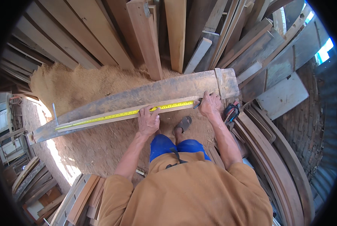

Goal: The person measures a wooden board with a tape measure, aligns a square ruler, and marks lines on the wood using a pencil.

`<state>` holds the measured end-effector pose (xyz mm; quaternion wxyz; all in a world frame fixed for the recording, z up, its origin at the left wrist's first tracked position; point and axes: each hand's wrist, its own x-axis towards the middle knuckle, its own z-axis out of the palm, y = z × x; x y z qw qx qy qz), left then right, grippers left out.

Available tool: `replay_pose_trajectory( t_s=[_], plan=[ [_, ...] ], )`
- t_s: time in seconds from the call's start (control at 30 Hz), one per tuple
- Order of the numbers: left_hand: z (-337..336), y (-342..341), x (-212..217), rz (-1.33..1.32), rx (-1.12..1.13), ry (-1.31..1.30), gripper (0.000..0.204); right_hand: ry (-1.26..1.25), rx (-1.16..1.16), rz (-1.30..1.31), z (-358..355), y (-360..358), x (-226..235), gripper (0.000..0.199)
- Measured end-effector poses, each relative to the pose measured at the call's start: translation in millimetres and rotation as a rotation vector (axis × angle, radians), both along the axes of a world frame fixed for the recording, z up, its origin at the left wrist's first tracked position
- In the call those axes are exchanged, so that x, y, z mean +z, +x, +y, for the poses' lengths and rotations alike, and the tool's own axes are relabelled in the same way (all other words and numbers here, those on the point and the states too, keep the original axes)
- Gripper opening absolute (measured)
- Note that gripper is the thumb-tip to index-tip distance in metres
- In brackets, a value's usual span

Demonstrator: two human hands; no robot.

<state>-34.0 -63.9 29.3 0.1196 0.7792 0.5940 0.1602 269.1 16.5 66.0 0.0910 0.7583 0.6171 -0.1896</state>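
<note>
The left hand (149, 121) presses flat, holding the yellow tape measure (125, 114) against the long plank (138, 98), which runs leftward across the sawdust floor (97, 143). The right hand (209, 105) grips a pencil (197, 104) at the tape's right end.

A rough, weathered grey wooden beam (138, 98) carries a glossy yellow metal tape measure (127, 113) above matt, grainy sawdust (97, 143).

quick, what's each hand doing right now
Left hand: fingers pressed down on the yellow tape measure, pinning it to the long plank.
Right hand: closed on a dark pencil-like marker at the tape's end.
</note>
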Motion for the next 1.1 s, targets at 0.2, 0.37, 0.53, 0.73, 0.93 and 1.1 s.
replay_pose_trajectory(
  t_s=[0.2,0.37,0.53,0.73,0.93,1.1],
  plan=[
    [2.2,-6.5,16.7,0.005,0.002,-0.073,0.040,0.011,0.027,0.088,-16.6,12.2,1.5,0.060],
    [-5.2,-34.4,36.1,0.090,-0.061,-0.396,0.024,-0.066,0.089,0.131,-59.5,20.4,6.4,0.047],
    [-32.6,-25.4,45.6,0.186,-0.229,-0.744,0.025,-0.213,0.109,0.148,-100.9,25.4,-39.9,0.044],
    [-62.2,23.1,41.9,0.055,-0.261,-0.771,0.025,-0.341,0.217,0.199,-101.0,-5.3,2.4,0.033],
    [-60.9,45.6,46.7,0.008,-0.188,-0.787,0.027,-0.255,0.337,0.273,-97.0,-10.1,-25.7,0.044],
    [-48.8,38.4,69.3,-0.057,-0.107,-0.780,0.025,-0.284,0.411,0.214,-63.7,-7.9,-9.7,0.056]
  ],
)
